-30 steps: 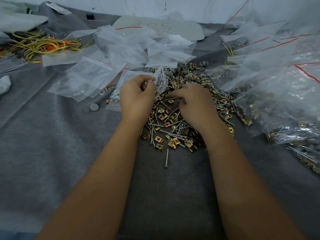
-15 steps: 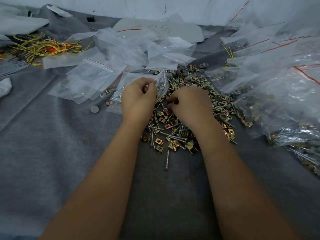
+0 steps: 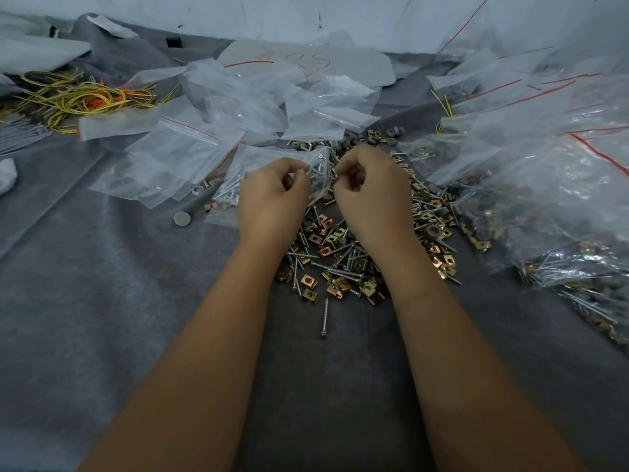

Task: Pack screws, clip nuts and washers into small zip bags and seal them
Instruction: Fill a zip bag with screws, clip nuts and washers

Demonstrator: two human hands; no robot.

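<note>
Grey felt covers the desk [image 3: 102, 318], and nearest to the camera a single screw [image 3: 325, 316] lies on its own, just short of the main pile. Past it is the heap of loose screws, brass-coloured clip nuts and grey washers [image 3: 343, 264], spread out under both wrists.

Above the heap, the left hand [image 3: 272, 195] has its grip clamped on the mouth of a small zip bag [image 3: 320, 172] that already has screws in it. The right hand [image 3: 371, 189] sits just beside the bag opening, fingers curled in tight. Looks like it's pinching a small part to drop in, but I can't actually see what's in there.

Further back there's a mess of empty bags [image 3: 177, 161], filled bags piled on the right [image 3: 551, 212], and yellow wire [image 3: 78, 97] far left.

What could go wrong, I'd guess: the bag mouth is floppy and only held on one side, so a part could miss and fall back into the heap. Screw points might also poke through the thin plastic, or a bit caught in the zip track could stop it sealing.
</note>
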